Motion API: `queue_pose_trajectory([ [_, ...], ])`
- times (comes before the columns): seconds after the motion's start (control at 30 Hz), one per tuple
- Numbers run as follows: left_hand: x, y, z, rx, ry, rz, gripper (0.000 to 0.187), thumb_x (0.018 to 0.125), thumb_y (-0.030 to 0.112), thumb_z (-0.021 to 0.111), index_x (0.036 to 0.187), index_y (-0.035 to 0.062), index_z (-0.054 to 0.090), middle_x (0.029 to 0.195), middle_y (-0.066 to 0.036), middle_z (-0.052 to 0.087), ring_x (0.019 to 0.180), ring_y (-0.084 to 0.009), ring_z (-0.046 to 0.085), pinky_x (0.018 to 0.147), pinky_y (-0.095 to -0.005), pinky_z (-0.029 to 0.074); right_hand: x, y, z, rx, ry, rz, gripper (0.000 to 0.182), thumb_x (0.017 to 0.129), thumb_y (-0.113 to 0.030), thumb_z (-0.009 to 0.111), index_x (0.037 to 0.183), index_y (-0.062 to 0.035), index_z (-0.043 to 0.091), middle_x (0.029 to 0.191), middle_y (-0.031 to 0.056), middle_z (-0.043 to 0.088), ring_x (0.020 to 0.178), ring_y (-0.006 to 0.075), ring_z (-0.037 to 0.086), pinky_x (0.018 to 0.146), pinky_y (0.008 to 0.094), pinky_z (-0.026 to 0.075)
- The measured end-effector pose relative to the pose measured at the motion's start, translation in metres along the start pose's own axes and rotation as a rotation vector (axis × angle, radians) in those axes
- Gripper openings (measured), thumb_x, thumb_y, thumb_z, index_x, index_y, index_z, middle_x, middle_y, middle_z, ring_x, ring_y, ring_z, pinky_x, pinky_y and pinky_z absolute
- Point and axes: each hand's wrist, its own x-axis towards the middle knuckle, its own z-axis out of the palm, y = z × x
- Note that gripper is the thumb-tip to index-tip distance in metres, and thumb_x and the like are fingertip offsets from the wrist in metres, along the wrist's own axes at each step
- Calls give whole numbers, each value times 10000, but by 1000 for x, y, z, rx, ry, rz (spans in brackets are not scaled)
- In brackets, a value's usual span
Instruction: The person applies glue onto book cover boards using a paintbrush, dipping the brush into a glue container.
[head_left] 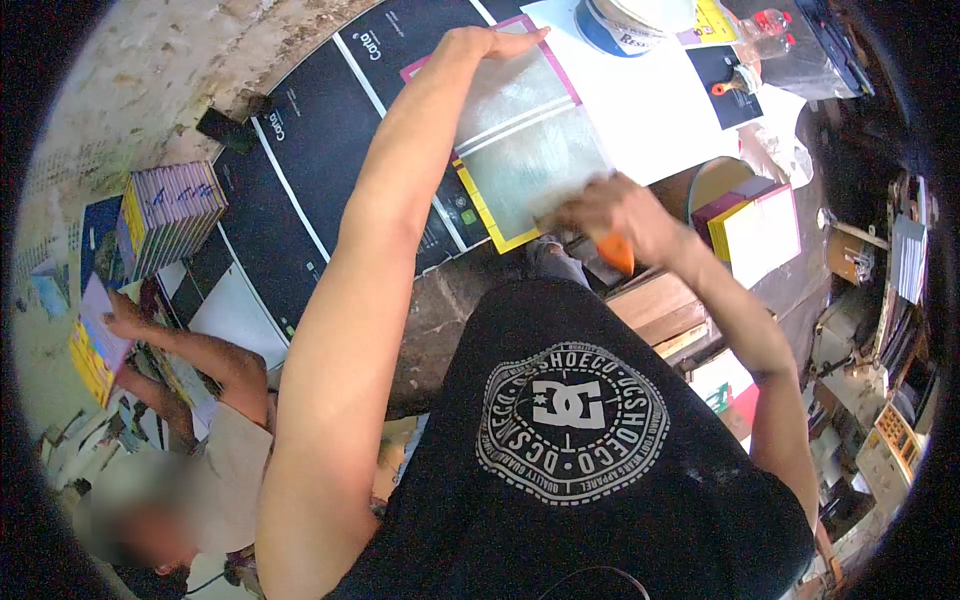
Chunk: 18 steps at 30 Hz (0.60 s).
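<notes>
A glossy grey sheet [525, 145] with pale stripes lies on a pink and yellow backing sheet [480, 215]. My left hand [495, 42] rests flat on its far top edge, fingers stretched out. At the sheet's near right edge my right hand [610, 215] is blurred and closed around an orange-handled tool [617, 252]. The tool's working end is hidden by my fingers.
Large black printed boards [320, 150] and white sheets [640, 110] cover the floor. A paint bucket [625, 22] stands at the far end. Stacks of coloured booklets [755, 225] lie right, a bundle [170, 215] left. Another person [190, 400] sits at lower left handling booklets.
</notes>
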Motion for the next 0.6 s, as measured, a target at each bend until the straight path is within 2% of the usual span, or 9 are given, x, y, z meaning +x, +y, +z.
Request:
queue_pose_trajectory([
  [0.03,-10,9,-7,-10,-82,6,1037,783,894,211,1550,196,189,1611,-162,107,1489,-326,112,1183,-537,155,15,12,-2,-149,67,-28,516,890,-451,302,1252,-277,626,1259,9,625,1032,267,572,861,403,397],
  [0.13,32,-5,-3,155,-64,-13,997,787,892,164,1561,264,146,1611,-118,177,1451,-349,241,1062,-493,375,59,58,-2,-243,135,-72,349,846,-255,539,1173,-248,662,1203,-10,638,1053,236,572,855,406,436],
  [0.27,30,-6,4,120,-74,1,1016,784,896,167,1562,243,144,1610,-125,176,1434,-360,279,1065,-519,364,26,74,18,-218,-170,13,352,859,-232,509,1171,-226,670,1159,5,633,1110,231,550,889,393,427],
  [0.33,9,-2,4,71,-11,-13,1020,788,891,186,1558,223,171,1611,-135,154,1460,-341,207,1114,-551,268,-9,48,7,-224,-282,23,360,846,-155,494,1149,-222,676,1152,6,629,1106,219,552,862,403,431],
  [0.4,6,-9,8,-4,106,-59,997,809,867,209,1552,203,197,1616,-148,104,1493,-315,106,1179,-557,132,-44,35,5,-207,-366,84,412,819,-122,489,1169,-226,681,1148,4,631,1066,204,560,894,395,410],
  [0.43,23,-28,15,94,202,37,923,865,805,196,1520,166,312,1595,-170,192,1478,-316,183,1168,-566,172,-54,26,-3,-217,-339,89,360,831,-144,511,1134,-198,697,1100,11,646,1068,197,560,911,395,410],
  [0.5,-37,-31,30,102,397,195,751,933,654,362,1425,96,467,1532,-193,326,1414,-321,333,1119,-580,271,-65,12,-31,-51,-194,156,302,838,-133,593,1123,-133,695,1091,44,668,1054,238,591,928,415,428],
  [0.57,-69,-65,75,-69,892,382,564,937,472,542,1325,63,538,1343,-209,498,1284,-369,459,1048,-524,377,-76,20,-41,110,-13,309,291,846,-95,647,1134,-83,681,1096,83,679,1032,255,627,908,404,483],
  [0.6,-99,-69,97,-67,1014,257,463,859,337,674,1207,42,597,1280,-181,523,1203,-343,508,941,-538,420,-80,25,-42,186,122,358,291,847,-83,674,1138,-61,675,1100,102,682,1020,252,646,891,390,515],
])
